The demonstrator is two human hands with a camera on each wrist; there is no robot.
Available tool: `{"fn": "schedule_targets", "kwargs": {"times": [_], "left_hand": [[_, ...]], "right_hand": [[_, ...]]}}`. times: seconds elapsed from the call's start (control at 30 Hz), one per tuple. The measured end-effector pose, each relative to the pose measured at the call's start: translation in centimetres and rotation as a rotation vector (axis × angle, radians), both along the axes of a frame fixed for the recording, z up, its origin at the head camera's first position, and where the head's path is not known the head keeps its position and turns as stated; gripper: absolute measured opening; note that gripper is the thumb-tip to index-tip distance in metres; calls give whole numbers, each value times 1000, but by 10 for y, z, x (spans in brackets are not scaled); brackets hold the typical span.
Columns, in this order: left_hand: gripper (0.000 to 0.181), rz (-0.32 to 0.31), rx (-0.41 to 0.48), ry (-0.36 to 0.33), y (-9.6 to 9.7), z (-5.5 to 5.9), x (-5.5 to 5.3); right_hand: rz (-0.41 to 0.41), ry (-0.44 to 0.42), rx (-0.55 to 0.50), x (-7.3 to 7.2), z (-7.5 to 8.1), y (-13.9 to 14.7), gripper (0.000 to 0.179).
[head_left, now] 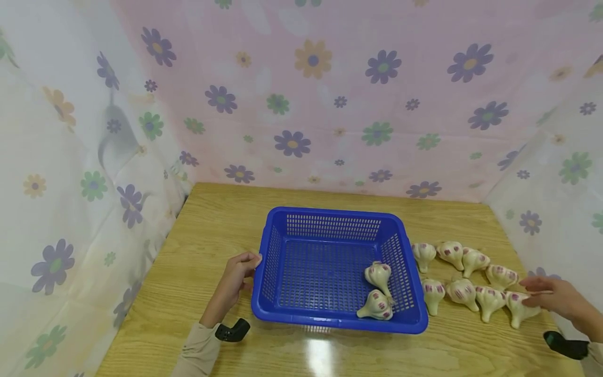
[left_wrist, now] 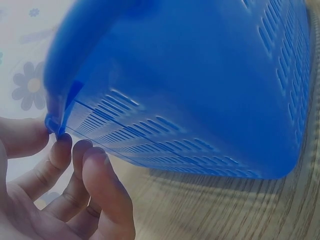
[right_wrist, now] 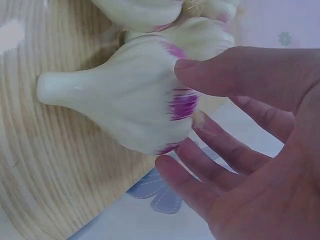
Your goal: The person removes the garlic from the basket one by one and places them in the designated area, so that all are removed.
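Observation:
My left hand (head_left: 235, 277) pinches the rim of a blue plastic basket (head_left: 336, 322) at its left side. In the left wrist view the thumb and fingertips meet at the rim (left_wrist: 59, 112). Two garlic bulbs, one of them this garlic bulb (head_left: 378, 273), lie in the basket's right part. My right hand (head_left: 558, 301) is at the near right end of the garlic on the table, around the root end of a garlic bulb (right_wrist: 130, 95). Its thumb overlaps the purple-streaked end, and the loosely spread fingertips are right at the bulb's edge.
Several more garlic bulbs, including this garlic bulb (head_left: 461, 292), lie in two rows on the wooden table (head_left: 207, 225), right of the basket. Flower-printed cloth (head_left: 348, 125) hangs behind the table and along both sides.

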State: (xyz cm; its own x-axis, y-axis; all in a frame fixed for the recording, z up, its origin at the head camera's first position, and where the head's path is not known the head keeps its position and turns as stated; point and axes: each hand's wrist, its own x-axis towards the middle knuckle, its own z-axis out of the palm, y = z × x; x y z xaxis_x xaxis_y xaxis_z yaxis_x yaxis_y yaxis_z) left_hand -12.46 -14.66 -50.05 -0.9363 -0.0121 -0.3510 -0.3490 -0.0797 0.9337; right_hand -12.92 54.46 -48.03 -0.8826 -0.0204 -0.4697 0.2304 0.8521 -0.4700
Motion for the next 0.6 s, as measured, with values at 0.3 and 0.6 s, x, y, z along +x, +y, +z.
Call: {"fn": "schedule_targets", "kwargs": {"times": [0.3, 0.6], "left_hand": [[21, 7, -6, -3, 0, -1, 0], [20, 22, -6, 10, 1, -2, 0]], "right_hand": [[18, 151, 46, -3, 25, -16, 55], [114, 223, 16, -10, 50, -57, 51]]}}
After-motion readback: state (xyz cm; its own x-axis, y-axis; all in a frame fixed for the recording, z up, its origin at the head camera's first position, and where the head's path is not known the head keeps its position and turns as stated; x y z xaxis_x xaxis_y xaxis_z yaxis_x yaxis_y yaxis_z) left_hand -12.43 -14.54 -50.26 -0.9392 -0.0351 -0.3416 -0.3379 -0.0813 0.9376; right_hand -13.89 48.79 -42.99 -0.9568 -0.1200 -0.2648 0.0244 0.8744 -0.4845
